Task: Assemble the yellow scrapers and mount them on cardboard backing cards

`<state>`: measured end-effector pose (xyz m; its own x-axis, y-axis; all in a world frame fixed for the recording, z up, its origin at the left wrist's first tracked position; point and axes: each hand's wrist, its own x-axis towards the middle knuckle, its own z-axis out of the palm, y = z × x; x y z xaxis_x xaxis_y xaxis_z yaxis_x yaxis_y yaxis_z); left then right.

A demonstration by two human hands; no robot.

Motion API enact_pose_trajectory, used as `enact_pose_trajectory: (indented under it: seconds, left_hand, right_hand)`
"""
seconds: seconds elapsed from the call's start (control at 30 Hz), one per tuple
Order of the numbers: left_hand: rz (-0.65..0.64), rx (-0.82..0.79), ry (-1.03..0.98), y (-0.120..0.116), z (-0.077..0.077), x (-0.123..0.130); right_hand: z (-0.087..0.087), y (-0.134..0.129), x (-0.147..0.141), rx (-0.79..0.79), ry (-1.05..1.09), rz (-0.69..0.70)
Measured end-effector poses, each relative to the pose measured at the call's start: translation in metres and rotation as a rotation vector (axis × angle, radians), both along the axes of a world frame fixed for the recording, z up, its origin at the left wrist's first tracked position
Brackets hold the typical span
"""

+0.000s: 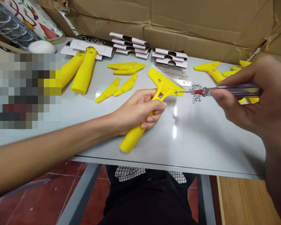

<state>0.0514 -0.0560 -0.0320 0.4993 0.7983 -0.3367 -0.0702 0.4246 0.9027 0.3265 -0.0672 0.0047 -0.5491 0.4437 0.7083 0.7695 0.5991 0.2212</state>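
My left hand (pixel 142 109) is wrapped round the handle of a yellow scraper (pixel 133 137), whose wide head points up and right with a metal blade along its far edge. Two screws show in the head. My right hand (pixel 250 103) grips a screwdriver (pixel 234 90) with a clear purple handle and a red collar. Its tip touches the screw (pixel 175 91) at the right end of the head. Behind the shaft lies a pile of small screws (pixel 196 97). Thin metal blades (pixel 175 73) lie just beyond the scraper head.
Loose yellow plates (pixel 126 85) lie left of the scraper, with yellow handles (pixel 84 73) farther left. Folded cards (pixel 131 47) stand along the cardboard wall (pixel 189 25). More yellow scraper bodies (pixel 210 69) are at the right. A plastic bottle (pixel 11 25) is at the far left.
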Motion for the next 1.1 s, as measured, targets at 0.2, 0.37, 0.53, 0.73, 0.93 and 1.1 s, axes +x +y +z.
enact_pose_trajectory:
  seconds: [0.2,0.37,0.53,0.73,0.93,1.1]
  left_hand:
    - [-0.009,0.010,-0.004,0.000,0.001,0.001]
    - [0.027,0.018,-0.004,-0.001,-0.001,0.002]
    - [0.009,0.023,-0.030,0.000,-0.003,0.000]
    - [0.005,0.010,-0.031,0.000,-0.002,0.000]
    - [0.017,0.005,-0.026,0.000,-0.004,0.000]
    - [0.030,-0.006,-0.010,-0.001,-0.002,0.001]
  right_hand:
    - [0.005,-0.005,-0.006,-0.181,0.049,0.066]
    - [0.000,-0.003,-0.008,-0.141,0.048,0.064]
    - [-0.007,0.002,-0.008,0.037,0.068,0.015]
    - [-0.007,-0.002,-0.007,-0.133,0.135,0.112]
    - [-0.008,0.001,-0.006,-0.068,0.083,0.063]
    - [-0.007,-0.004,-0.008,-0.104,0.081,0.066]
